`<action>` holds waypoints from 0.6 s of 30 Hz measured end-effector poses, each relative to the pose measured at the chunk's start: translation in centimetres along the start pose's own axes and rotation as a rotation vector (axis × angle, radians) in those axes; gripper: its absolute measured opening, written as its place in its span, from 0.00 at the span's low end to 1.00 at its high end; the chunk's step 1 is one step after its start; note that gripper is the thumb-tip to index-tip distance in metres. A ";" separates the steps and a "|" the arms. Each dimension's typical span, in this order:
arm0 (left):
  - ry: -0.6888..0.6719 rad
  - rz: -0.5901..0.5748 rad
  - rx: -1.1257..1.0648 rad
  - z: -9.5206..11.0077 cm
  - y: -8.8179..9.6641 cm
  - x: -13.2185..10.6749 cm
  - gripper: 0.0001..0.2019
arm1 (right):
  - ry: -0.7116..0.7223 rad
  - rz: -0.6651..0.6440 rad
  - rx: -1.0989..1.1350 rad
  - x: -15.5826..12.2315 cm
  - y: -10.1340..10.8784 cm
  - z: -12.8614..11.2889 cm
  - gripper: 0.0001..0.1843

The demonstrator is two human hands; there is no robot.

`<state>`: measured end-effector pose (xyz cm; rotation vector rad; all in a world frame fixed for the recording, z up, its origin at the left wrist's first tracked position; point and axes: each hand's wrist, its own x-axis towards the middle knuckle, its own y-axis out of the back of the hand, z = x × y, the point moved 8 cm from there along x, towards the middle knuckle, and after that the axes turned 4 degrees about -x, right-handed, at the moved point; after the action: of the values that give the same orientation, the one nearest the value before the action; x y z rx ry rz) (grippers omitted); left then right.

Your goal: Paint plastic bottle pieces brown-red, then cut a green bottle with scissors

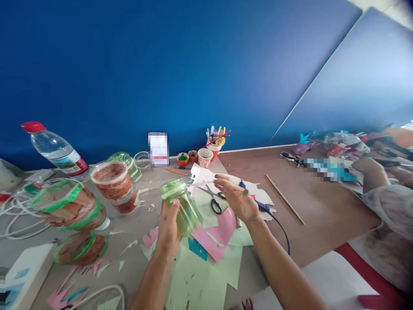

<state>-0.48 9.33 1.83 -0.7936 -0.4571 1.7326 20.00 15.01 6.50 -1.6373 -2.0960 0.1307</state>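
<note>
My left hand [171,226] is wrapped around a clear plastic jar [182,206] coated with green paint, tilted above the paper scraps. To its right, my right hand [237,198] is raised, palm up, with fingers stretched out and green paint on the fingertips. A thin pale streak by those fingertips is too blurred to name. Just below and left of that hand are scissors [214,201] with black handles, lying on white paper. Pink paper [219,234] and light green paper [203,275] spread under both hands. A blue glue gun [262,206] with a black cord lies right of my right hand.
Brown-and-green painted containers [69,206], a brown painted cup [111,183] and a water bottle [60,148] stand left. Paint cups [182,160], a brush cup [214,150] and a phone [158,149] line the wall. A wooden stick [285,200] lies right, near another person's arm [371,174].
</note>
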 end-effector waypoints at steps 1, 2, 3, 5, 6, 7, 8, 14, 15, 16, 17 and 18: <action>0.017 -0.023 -0.039 0.0 -0.2 0.0 0.27 | -0.019 -0.021 0.012 0.0 -0.4 0.3 0.26; 0.029 -0.055 -0.074 0.0 -0.4 0.0 0.27 | -0.036 -0.030 0.018 -0.1 -0.7 0.7 0.27; 0.043 -0.093 -0.104 -0.1 -0.8 -0.1 0.27 | -0.043 -0.022 0.013 -0.1 -0.9 1.0 0.28; 0.072 -0.179 -0.152 -0.2 -1.6 -0.4 0.26 | -0.030 0.033 -0.030 -0.2 -0.9 1.6 0.30; 0.086 -0.222 -0.173 -0.3 -2.0 -0.6 0.27 | -0.015 0.061 -0.065 -0.2 -0.8 1.7 0.30; 0.104 -0.267 -0.192 -0.4 -2.4 -0.8 0.28 | 0.004 0.080 -0.110 -0.3 -0.7 1.8 0.30; 0.124 -0.310 -0.210 -0.7 -2.7 -1.0 0.29 | 0.023 0.090 -0.162 -0.4 -0.7 1.8 0.29; 0.112 -0.378 -0.318 -0.9 -2.3 -0.6 0.28 | 0.134 0.052 -0.454 -0.9 -0.9 0.4 0.21; 0.101 -0.372 -0.332 -0.8 -2.2 -0.4 0.29 | 0.143 0.049 -0.469 -0.9 -0.9 0.2 0.19; 0.094 -0.368 -0.343 -0.6 -2.1 -0.4 0.29 | 0.149 0.040 -0.480 -0.9 -0.9 0.1 0.18; 0.091 -0.366 -0.353 -0.5 -2.1 -0.4 0.30 | 0.153 0.029 -0.491 -0.9 -1.0 0.0 0.16; 0.088 -0.365 -0.362 -0.3 -2.2 -0.4 0.30 | 0.159 0.010 -0.510 -0.9 -1.1 0.0 0.14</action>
<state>1.30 9.61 3.18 -0.9697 -0.8170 1.2868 19.15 13.88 6.63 -1.8615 -2.1055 -0.5562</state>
